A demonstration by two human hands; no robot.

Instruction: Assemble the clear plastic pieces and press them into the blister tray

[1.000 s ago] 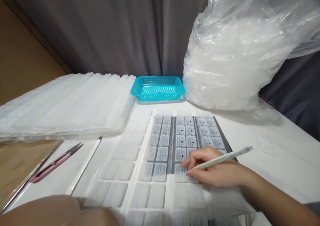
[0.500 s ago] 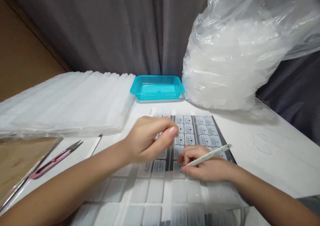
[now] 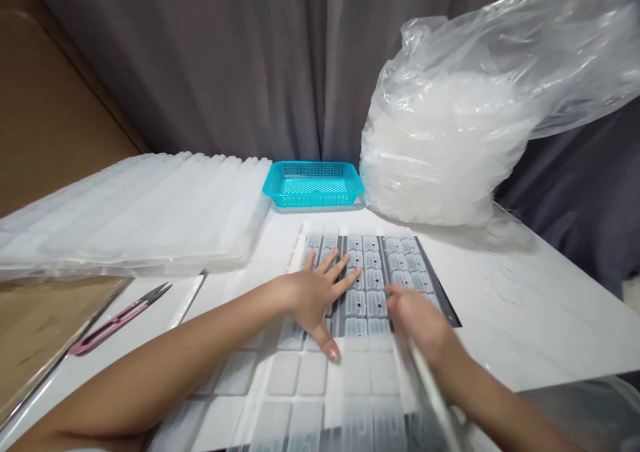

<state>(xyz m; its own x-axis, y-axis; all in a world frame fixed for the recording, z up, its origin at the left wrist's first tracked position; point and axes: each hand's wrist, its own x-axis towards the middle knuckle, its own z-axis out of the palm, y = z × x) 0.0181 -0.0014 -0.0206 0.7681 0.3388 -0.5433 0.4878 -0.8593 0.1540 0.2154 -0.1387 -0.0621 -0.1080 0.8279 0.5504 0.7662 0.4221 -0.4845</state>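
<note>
Rows of translucent plastic pieces lie on a dark sheet with white strips on the table. My left hand is spread flat over the left rows, fingers apart, holding nothing. At the right rows, my right hand is blurred by motion, its fingers curled round a pale thin stick that slants down toward the near edge. More pale rectangular pieces lie in rows nearer to me.
A blue basket stands at the back, between a wide stack of white sheets and a bulging clear bag. Pink-handled snips lie at left, beside a brown board. Behind hangs a grey curtain.
My left hand has opened from a curled shape and come down spread over the pieces. My right hand has moved slightly right, and the stick now points toward me. The view has shifted slightly.
</note>
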